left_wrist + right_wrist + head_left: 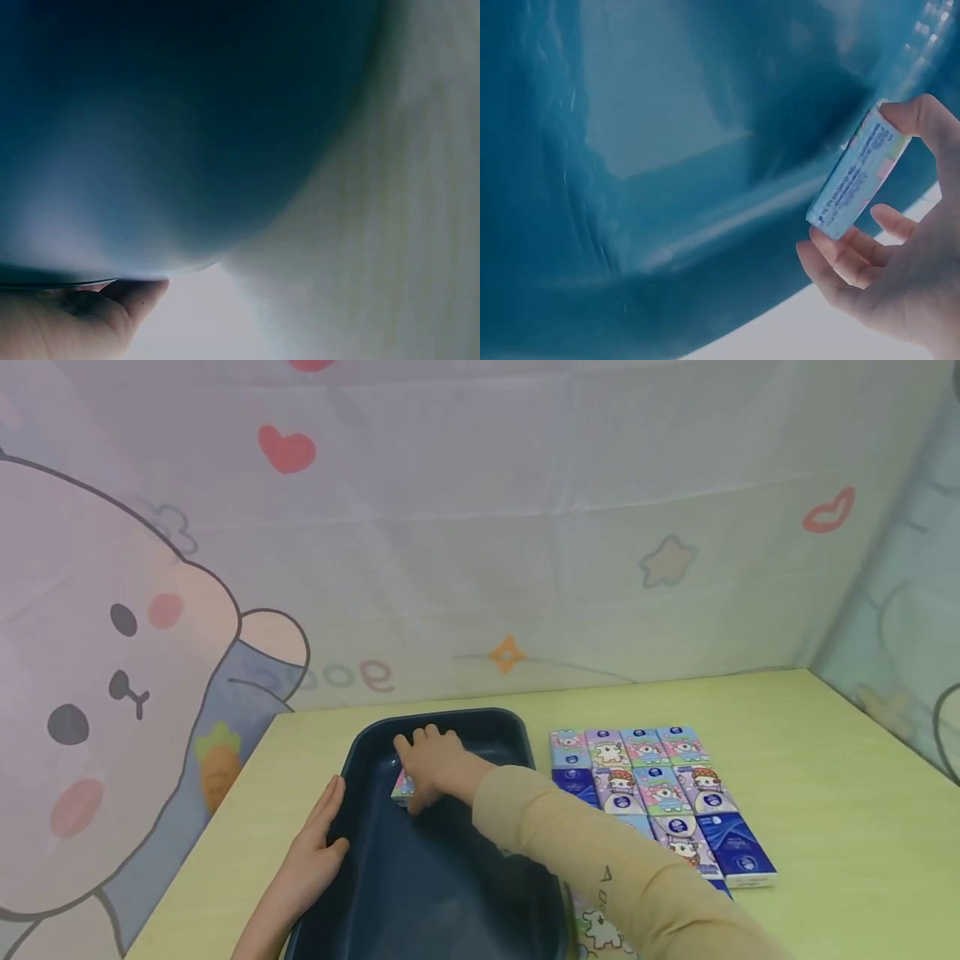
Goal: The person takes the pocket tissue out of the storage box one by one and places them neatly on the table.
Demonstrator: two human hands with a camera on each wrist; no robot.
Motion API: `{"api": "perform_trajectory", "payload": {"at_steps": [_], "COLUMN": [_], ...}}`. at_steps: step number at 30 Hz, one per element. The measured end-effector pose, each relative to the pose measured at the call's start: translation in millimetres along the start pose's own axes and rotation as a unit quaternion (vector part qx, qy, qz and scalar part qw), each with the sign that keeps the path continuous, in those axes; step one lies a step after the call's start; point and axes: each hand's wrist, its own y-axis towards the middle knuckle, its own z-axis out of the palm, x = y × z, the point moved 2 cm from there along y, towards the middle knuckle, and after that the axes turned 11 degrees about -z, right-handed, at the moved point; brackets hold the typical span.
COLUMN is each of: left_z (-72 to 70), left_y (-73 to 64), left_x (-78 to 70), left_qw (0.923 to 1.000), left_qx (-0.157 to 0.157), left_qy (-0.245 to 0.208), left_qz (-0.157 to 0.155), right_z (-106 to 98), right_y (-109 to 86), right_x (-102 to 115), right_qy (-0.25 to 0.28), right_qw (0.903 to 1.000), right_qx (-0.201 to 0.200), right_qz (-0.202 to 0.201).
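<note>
A deep dark blue plastic tub (457, 893) stands on the table. Inside its far left part, my right hand (431, 764) pinches a pocket tissue pack (859, 176) with a pastel cartoon print between thumb and fingers. The right wrist view shows the pack's narrow printed side, held close over the tub's floor near the wall. My left hand (311, 852) rests along the tub's left rim with its fingers straight and thumb over the edge. In the left wrist view, only part of that hand (97, 319) shows below the tub's blurred outer wall.
To the right of the tub, several tissue packs (663, 789) lie in close rows on the yellow table (847, 827), some cartoon-printed, some dark blue. My right forearm covers part of the rows. A printed cloth backdrop (465, 560) hangs behind the table, and a dark cable (941, 735) shows at the right edge.
</note>
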Motion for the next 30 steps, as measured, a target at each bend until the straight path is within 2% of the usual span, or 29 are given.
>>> {"api": "perform_trajectory", "payload": {"at_steps": [7, 12, 17, 22, 30], "left_z": [-3.6, -2.9, 0.5, 0.4, 1.7], "left_y": [-0.9, -0.8, 2.5, 3.0, 4.7], "left_x": [1.9, 0.8, -0.8, -0.8, -0.5], "left_qw": [1.0000, 1.0000, 1.0000, 1.0000, 1.0000], "left_qx": [-0.004, -0.001, 0.004, -0.001, 0.001], "left_qy": [0.005, 0.006, 0.004, 0.006, 0.001], "left_qz": [-0.003, -0.007, -0.004, 0.004, 0.010], "right_z": [-15.2, -23.0, -33.0, -37.5, -29.4], "right_y": [-7.1, -17.7, -41.3, -65.2, -110.2], "right_x": [-7.0, -11.8, -22.4, -38.9, -56.5], "right_qy": [-0.004, -0.006, -0.017, 0.000, 0.083], "right_qw": [0.9997, 0.9992, 0.9979, 0.9965, 0.9837], "right_qx": [0.009, -0.003, -0.019, -0.048, -0.127], "right_qz": [-0.021, -0.039, -0.059, -0.068, -0.097]}}
